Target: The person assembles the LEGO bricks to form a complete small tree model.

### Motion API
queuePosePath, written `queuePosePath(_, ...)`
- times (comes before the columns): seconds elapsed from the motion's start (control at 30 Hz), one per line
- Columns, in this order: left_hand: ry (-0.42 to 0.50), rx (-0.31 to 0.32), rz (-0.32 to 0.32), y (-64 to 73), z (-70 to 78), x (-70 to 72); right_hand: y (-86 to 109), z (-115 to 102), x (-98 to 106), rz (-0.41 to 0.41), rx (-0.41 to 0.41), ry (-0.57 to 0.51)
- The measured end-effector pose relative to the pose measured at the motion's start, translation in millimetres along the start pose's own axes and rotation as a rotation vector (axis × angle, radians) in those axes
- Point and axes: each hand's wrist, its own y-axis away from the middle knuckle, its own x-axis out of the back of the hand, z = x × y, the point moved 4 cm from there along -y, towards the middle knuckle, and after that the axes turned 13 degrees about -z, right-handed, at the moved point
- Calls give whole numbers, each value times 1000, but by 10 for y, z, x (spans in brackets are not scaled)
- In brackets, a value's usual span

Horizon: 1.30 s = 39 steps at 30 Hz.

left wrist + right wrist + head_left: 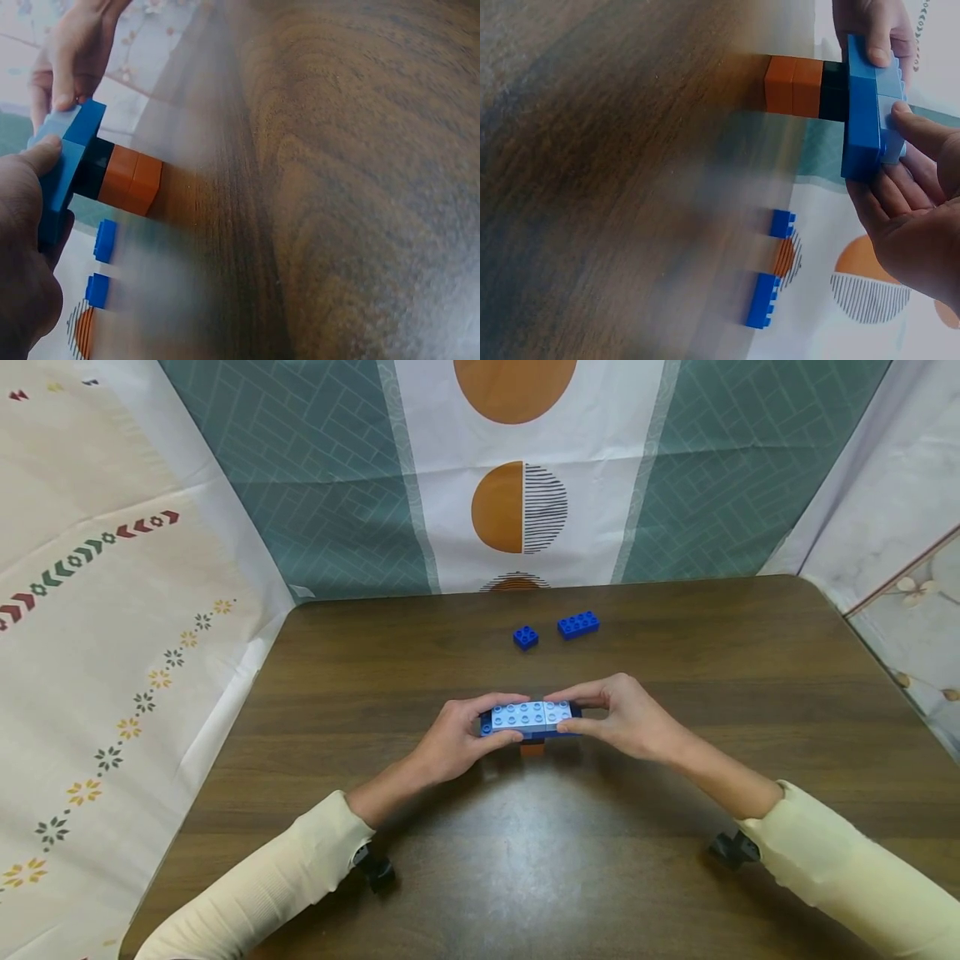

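Note:
A tower of toy building bricks stands on the table, with orange bricks (793,86) at the bottom and dark green bricks (833,91) over them. A wider layer of blue bricks (862,124) lies across these. On top sit a long light blue brick (517,717) and a shorter light blue brick (557,712), end to end. My left hand (455,739) grips the left part of the top layers between thumb and fingers. From the right, my right hand (633,718) pinches the shorter light blue brick and the blue layer, its thumb on the near side.
Behind the tower lie two loose blue bricks, a small square one (526,637) and a longer one (578,625). The brown wooden table (360,668) ends at a patterned cloth (345,485) at the back. More cloth hangs on both sides.

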Motion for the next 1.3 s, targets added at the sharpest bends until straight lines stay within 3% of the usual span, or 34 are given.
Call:
queuePosePath(0.23, 2, -9, 5, 5, -11, 2, -8, -16, -17, 10, 38, 53)
queuePosePath(0.47, -29, -25, 1, -12, -18, -19, 4, -8, -38, 0, 24, 89)
queuePosePath(0.93, -251, -54, -31, -32, 70, 56, -99, -61, -111, 13, 51, 152)
queuePosePath(1.1, -232, -67, -61, -59, 76, 122, -109, -71, -105, 10, 49, 138)
queuePosePath(1.3, -160, -78, -31, -152, 31, 245, -118, -78, -107, 9, 41, 145)
